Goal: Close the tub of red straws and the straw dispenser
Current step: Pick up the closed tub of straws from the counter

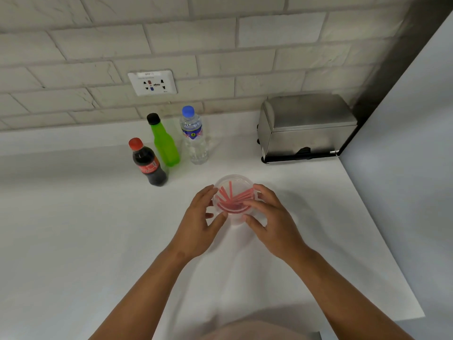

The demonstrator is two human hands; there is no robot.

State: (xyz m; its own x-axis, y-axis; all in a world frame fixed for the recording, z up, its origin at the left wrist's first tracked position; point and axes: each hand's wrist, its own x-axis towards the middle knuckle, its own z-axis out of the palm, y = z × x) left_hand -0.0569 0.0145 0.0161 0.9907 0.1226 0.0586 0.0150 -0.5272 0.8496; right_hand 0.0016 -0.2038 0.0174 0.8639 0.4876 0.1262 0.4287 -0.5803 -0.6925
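Observation:
A clear round plastic tub (pixel 234 185) with several red straws (pixel 232 196) inside stands on the white counter at the middle. A clear lid seems to lie on its rim. My left hand (pixel 199 219) cups the tub's left side, fingers curled on the rim. My right hand (pixel 269 217) holds the right side, fingertips pressing on the top edge. The steel straw dispenser (pixel 306 126) sits at the back right against the wall, with its lid down.
A cola bottle (pixel 147 163), a green bottle (pixel 164 143) and a water bottle (pixel 195 136) stand behind the tub to the left. A wall socket (pixel 152 82) is on the tiled wall. The white counter (pixel 73 217) ends at a grey panel on the right.

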